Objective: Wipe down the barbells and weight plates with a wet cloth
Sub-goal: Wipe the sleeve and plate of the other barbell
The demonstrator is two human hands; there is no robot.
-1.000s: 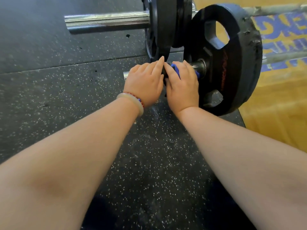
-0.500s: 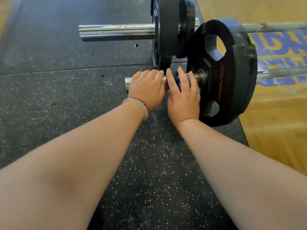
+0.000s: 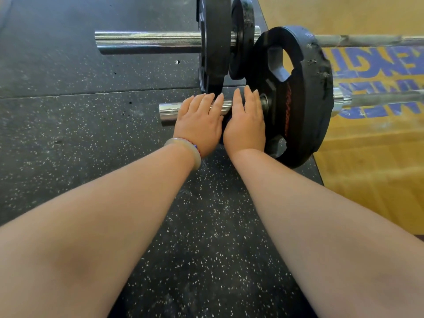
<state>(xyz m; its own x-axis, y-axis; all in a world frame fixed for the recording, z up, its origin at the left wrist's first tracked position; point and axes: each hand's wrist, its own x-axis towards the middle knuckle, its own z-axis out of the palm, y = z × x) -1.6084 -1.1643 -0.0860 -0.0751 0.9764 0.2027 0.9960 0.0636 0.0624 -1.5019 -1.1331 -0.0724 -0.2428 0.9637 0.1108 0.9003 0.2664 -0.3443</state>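
The near barbell's chrome sleeve lies on the floor with a black grip plate loaded on it. My left hand lies over the sleeve, fingers draped across the metal, a pale bracelet on the wrist. My right hand presses on the sleeve right against the plate's hub, fingers stretched forward. The blue cloth is hidden under that hand; only a dark sliver shows between the two hands. The plate's rim is chipped at the top right.
A second barbell's sleeve lies farther back, carrying a large black plate and a smaller one that almost touch the near plate. Speckled black rubber flooring is below; a wooden platform with blue lettering is at right.
My left hand has settled onto the sleeve and moved apart from the right. The right hand's fingers have flattened over the blue cloth, which no longer shows. The view has tilted down slightly.
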